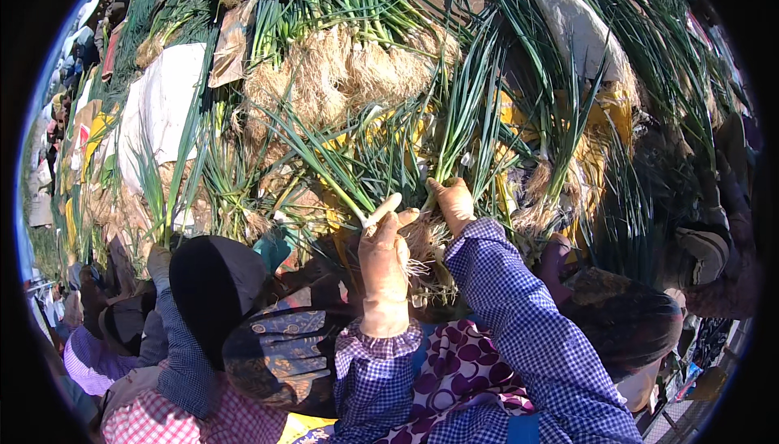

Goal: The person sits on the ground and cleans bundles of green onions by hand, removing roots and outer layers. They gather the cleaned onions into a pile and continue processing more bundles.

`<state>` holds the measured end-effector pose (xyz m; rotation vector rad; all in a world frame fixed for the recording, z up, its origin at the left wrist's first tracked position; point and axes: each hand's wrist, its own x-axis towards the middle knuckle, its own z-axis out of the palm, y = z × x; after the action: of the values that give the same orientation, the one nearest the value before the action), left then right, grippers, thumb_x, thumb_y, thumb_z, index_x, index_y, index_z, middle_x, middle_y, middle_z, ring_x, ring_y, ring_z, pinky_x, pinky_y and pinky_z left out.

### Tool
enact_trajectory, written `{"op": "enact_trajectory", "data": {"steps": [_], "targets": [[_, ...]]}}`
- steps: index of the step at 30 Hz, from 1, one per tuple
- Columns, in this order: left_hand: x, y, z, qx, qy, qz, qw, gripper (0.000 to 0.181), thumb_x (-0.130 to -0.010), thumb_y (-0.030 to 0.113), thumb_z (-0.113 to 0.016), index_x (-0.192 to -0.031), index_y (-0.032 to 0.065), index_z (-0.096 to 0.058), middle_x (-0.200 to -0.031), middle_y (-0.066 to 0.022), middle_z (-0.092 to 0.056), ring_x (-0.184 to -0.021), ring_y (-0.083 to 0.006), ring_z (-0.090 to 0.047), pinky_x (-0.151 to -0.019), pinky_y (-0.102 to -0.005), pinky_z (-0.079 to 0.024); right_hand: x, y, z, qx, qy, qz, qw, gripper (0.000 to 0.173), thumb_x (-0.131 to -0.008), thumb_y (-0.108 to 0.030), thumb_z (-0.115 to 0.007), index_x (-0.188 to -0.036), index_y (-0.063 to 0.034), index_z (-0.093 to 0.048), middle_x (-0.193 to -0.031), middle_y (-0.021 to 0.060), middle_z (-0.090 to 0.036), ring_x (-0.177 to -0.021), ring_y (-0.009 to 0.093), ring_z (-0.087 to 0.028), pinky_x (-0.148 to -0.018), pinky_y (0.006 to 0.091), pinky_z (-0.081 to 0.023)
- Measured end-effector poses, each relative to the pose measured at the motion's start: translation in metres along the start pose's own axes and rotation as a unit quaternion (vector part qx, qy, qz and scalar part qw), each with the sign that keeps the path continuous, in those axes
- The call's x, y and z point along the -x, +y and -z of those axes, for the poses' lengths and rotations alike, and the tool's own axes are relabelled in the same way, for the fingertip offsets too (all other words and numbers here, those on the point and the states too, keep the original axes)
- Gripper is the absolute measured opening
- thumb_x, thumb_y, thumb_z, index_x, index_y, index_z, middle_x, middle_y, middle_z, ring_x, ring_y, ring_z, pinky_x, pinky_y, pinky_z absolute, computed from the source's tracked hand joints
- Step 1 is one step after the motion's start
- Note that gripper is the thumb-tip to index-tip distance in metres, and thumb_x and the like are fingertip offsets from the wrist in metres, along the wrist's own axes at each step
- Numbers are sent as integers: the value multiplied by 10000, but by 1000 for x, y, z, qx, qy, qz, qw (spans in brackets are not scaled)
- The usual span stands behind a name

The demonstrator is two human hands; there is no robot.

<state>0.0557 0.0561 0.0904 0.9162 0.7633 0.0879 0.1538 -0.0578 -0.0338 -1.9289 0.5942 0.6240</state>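
My left hand (384,261), in a tan glove, is closed around the root end of a green onion (338,188). Its leaves fan out up and to the left, and pale roots stick out at the right side of the glove. To the right, my right hand (453,203), gloved alike, grips the lower stalks of a bunch of green onions (456,133) with long upright leaves. Tangled roots (429,237) hang between the two hands. Both sleeves are blue and white checked.
Beyond my hands lies a rooted onion pile (347,69). White sheets lie at the left (167,103) and upper right (572,24). A person (176,328) in checked clothing works close on my left, an arm reaching to onions. Others sit along both sides.
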Motion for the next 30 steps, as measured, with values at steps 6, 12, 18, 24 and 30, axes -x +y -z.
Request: {"op": "enact_trajectory", "data": {"steps": [6, 12, 18, 24, 30], "targets": [[-16, -29, 13, -136, 21, -30, 990, 301, -896, 98, -617, -1187, 20, -629, -1170, -33, -651, -618, -53, -499, -540, -181, -392, -24, -10, 13, -175, -160, 11, 971, 423, -831, -157, -731, -1183, 16, -573, -839, 24, -644, -624, 94, -509, -597, 228, -425], [-13, -58, 16, -294, -132, 37, 946, 361, -843, 224, -749, -1108, 10, -630, -944, 14, -656, -824, -76, -584, -745, -217, -467, 38, -35, 56, -239, -207, 90, 944, 313, -839, -185, -737, -1086, -38, -612, -876, 16, -655, -751, 113, -596, -692, 246, -473], [-11, -84, 21, -199, -150, 118, 961, 271, -853, 174, -690, -1085, 38, -651, -925, 16, -643, -791, -80, -541, -734, -235, -436, 41, -17, 66, -80, -114, 144, 980, 338, -920, -307, -621, -1023, 11, -669, -789, 65, -680, -667, 116, -612, -644, 276, -506], [12, -76, 22, -135, -156, 200, 958, 203, -859, 237, -659, -994, 85, -667, -782, 32, -599, -635, -92, -485, -576, -244, -378, 58, 8, 77, 174, 8, 313, 934, 171, -898, -208, -605, -946, -65, -684, -793, 121, -669, -714, 238, -654, -669, 326, -516], [3, -97, 40, -102, -197, 128, 967, 136, -893, 198, -621, -890, 69, -663, -763, 20, -611, -617, -89, -525, -557, -224, -400, 109, 20, 82, -340, -208, 206, 894, 322, -972, -314, -557, -994, -7, -653, -892, 54, -699, -774, 130, -642, -738, 282, -517]]}}
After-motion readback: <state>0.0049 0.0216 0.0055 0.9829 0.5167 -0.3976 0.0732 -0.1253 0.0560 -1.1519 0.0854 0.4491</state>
